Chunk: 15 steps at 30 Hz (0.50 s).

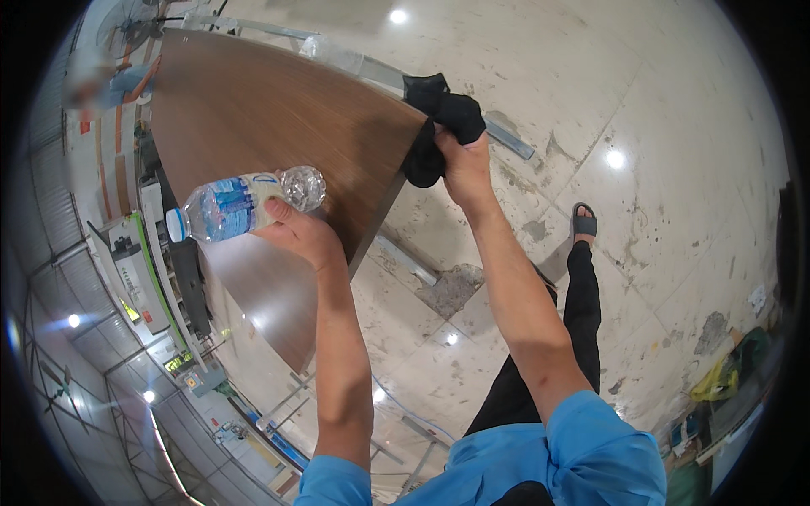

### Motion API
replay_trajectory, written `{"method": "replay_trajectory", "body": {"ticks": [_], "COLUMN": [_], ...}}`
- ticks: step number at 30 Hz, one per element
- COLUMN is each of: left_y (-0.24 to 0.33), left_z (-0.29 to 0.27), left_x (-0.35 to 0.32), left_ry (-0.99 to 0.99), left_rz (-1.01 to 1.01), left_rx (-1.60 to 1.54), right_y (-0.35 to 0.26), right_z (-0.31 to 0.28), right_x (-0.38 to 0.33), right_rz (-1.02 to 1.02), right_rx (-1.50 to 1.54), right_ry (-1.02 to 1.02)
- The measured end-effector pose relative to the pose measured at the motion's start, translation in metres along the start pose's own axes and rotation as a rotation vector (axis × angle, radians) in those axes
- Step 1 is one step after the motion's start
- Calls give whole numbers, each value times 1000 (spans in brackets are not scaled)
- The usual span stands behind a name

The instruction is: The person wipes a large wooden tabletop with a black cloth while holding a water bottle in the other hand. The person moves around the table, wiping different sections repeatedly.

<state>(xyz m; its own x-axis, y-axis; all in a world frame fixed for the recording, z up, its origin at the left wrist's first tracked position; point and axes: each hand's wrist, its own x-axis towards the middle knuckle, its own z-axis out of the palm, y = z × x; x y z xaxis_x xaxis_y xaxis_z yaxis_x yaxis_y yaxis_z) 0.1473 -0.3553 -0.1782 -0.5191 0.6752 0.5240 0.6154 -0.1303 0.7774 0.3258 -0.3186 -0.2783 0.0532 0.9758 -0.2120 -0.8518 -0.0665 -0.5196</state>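
Note:
My left hand [302, 234] is closed around a clear plastic bottle [229, 209] with a blue-and-white cap and a printed label. The bottle lies tilted on its side above the brown wood-grain panel [270, 110], its cap pointing left. What is inside the bottle is hard to make out. At the panel's right corner, my right hand [467, 169] grips a bunched black cloth [458, 116]. Part of the cloth hangs beside the panel's edge; whether it touches the panel I cannot tell.
A person [131, 80] stands beyond the panel's far left end, near a standing fan [126, 29]. Metal rails [510, 139] show beneath the panel. A machine with a green edge [142, 261] is at left. The tiled floor has a broken patch [456, 291]. A yellow bag [717, 379] lies at right.

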Motion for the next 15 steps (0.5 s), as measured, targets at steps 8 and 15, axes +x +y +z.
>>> {"method": "replay_trajectory", "body": {"ticks": [8,15], "left_y": [-4,0], "left_z": [-2,5], "left_x": [-1,-5], "left_ry": [11,32], "left_rz": [6,-32], "left_rx": [-12,-116], "right_y": [1,2], "right_z": [0,-13], "right_x": [2,3], "right_rz": [-58,74], "right_rx": [-66,119], "right_ry": [-10,-31]}}
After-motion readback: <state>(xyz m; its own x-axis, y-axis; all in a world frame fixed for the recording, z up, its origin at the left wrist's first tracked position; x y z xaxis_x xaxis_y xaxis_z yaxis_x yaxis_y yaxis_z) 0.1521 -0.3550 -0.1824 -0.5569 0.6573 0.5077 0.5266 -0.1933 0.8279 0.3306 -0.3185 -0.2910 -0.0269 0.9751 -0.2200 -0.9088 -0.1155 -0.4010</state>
